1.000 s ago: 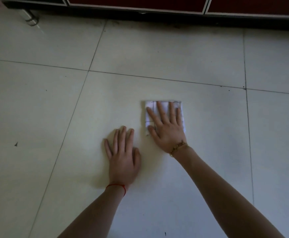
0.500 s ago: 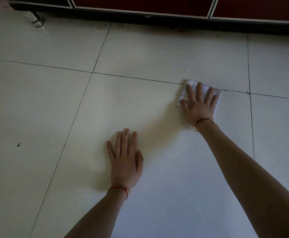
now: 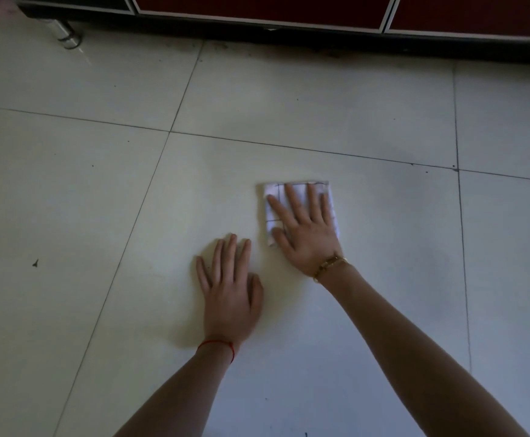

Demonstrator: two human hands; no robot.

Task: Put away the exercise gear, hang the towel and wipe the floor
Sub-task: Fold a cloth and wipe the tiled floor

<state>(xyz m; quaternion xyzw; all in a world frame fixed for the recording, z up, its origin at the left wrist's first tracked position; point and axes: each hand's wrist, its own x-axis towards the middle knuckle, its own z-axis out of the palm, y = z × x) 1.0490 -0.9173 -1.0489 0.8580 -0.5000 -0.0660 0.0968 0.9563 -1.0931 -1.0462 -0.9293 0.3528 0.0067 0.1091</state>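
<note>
A small folded white cloth (image 3: 272,193) with thin dark lines lies flat on the pale tiled floor (image 3: 367,127). My right hand (image 3: 306,230) presses it down with straight, spread fingers; most of the cloth is hidden under the palm. My left hand (image 3: 230,293) rests flat on the bare tile just left of and nearer than the cloth, fingers straight, holding nothing. A gold bracelet is on the right wrist, a red thread on the left.
A dark red cabinet front (image 3: 257,7) with white trim runs along the far edge above a black gap. A metal furniture leg (image 3: 68,34) stands at the far left. A small dark speck (image 3: 35,263) lies on the left tile.
My right hand first slid the cloth away to the far right near the grout line, then pulled it back next to my left hand. My left hand stayed put.
</note>
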